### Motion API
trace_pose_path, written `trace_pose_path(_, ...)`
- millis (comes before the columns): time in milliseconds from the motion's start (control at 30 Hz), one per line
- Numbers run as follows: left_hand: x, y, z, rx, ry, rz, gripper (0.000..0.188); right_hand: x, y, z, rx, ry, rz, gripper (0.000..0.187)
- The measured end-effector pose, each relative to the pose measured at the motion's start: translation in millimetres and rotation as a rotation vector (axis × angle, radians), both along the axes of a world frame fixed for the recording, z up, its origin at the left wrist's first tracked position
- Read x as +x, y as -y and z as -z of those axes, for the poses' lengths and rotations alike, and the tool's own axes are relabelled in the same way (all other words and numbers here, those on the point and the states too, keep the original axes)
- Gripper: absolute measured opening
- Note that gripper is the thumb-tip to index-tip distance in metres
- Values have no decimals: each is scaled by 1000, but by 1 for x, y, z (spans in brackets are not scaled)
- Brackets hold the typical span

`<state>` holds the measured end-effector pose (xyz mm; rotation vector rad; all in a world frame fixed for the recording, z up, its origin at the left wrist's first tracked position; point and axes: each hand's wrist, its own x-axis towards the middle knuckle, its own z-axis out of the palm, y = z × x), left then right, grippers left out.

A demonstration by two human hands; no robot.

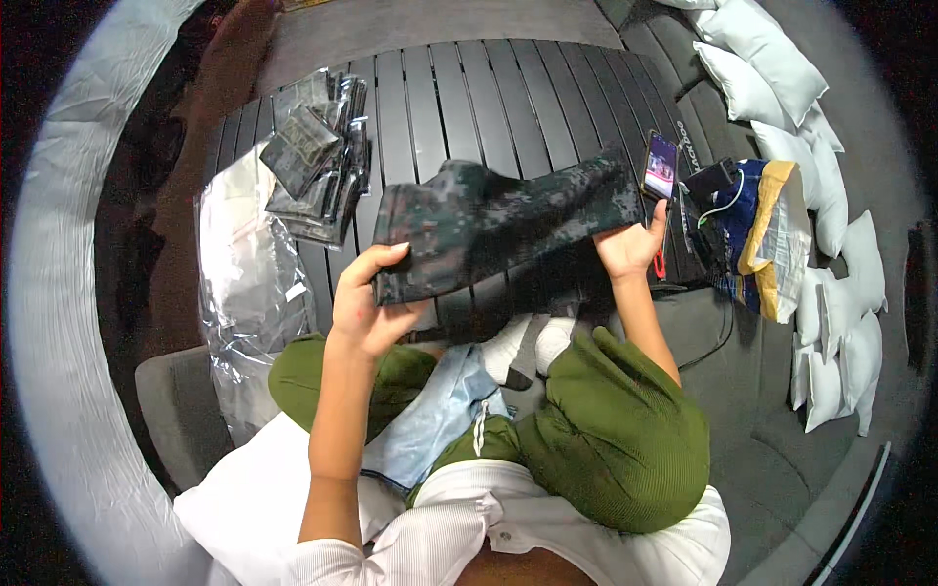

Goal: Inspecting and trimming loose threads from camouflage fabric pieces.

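A dark camouflage garment [493, 227] is stretched sideways between my hands, above the slatted table. My left hand [366, 311] grips its lower left end, thumb on top and fingers underneath. At the other end, my right hand [630, 249] holds the garment with its thumb sticking up; the fingers are mostly hidden behind the cloth. The garment's exact kind is hard to make out, and its lower edge is blurred. Left of it, several clear packets of folded camouflage cloth [305, 151] lie in a stack.
Beneath is a black slatted table [420, 107]. Clear plastic bags [244, 264] hang over its left edge. At the right are a phone [660, 161], a cable and a blue-and-yellow bag [772, 230]. White pillows [826, 195] line the grey sofa [762, 391]. Pale blue denim [430, 415] lies on my lap.
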<state>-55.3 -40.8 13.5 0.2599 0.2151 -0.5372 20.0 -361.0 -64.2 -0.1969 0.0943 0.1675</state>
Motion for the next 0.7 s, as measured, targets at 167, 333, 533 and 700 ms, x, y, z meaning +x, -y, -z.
trace_pose_path(167, -1, -20, 46, 19, -22, -102, 27, 2, 9, 8, -70, 10, 95, 62)
trace_pose_path(333, 6, -28, 93, 190, -112, -184, 25, 1, 23, 24, -98, -84, 166, 48)
trace_pose_path(533, 13, -39, 116, 328, -194, -207, 22, -7, 43, 60, -67, -145, 112, 34)
trace_pose_path(700, 12, -51, 142, 620, -287, -146, 17, -14, 45, 82, -121, -253, 100, 34)
